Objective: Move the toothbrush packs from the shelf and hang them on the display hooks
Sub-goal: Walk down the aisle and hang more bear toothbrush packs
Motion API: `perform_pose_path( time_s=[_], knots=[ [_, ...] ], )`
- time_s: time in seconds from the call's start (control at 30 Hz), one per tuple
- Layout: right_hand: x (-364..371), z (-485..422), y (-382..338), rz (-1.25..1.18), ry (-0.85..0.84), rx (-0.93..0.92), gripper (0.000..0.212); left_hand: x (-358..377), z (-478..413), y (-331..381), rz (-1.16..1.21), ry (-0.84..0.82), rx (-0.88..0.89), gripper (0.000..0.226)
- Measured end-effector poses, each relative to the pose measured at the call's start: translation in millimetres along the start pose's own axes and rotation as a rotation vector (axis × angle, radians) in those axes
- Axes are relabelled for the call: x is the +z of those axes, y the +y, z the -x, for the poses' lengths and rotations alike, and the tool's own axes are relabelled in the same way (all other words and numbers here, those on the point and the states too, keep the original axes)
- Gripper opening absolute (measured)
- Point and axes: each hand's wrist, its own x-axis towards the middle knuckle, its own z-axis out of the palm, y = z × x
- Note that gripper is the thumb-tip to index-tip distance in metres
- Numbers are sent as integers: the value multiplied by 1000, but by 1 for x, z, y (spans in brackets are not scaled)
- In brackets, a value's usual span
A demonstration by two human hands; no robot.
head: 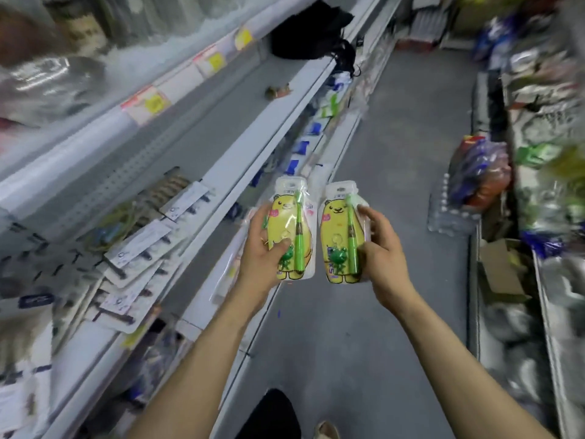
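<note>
My left hand point(264, 251) holds a toothbrush pack point(292, 210) with a yellow bear card and a green brush, thumb curled across its front; more clear packs seem stacked behind it. My right hand point(381, 251) grips a second, matching pack point(338, 236) by its right edge. Both packs are upright, side by side, over the aisle floor, just right of the grey shelf point(202, 128). Razor cards point(139, 245) hang on display hooks at the lower left.
A black bag point(308, 30) lies on the shelf far back. A small brown item point(278, 90) sits mid-shelf. Bagged goods point(481, 175), a bottle pack point(449, 210) and cardboard boxes point(500, 274) line the right of the aisle. The view is blurred.
</note>
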Motion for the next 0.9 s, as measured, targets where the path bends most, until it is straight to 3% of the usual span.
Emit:
perform_pose_path(
  time_s=[0.63,0.9],
  knots=[
    [-173,-346,-70,-40,443,-41,83,292,-384,6,-25,-432,-96,66],
    [-274,-521,-91,-116,509,-126,89,451,-541,3,-17,-524,-58,64]
  ],
)
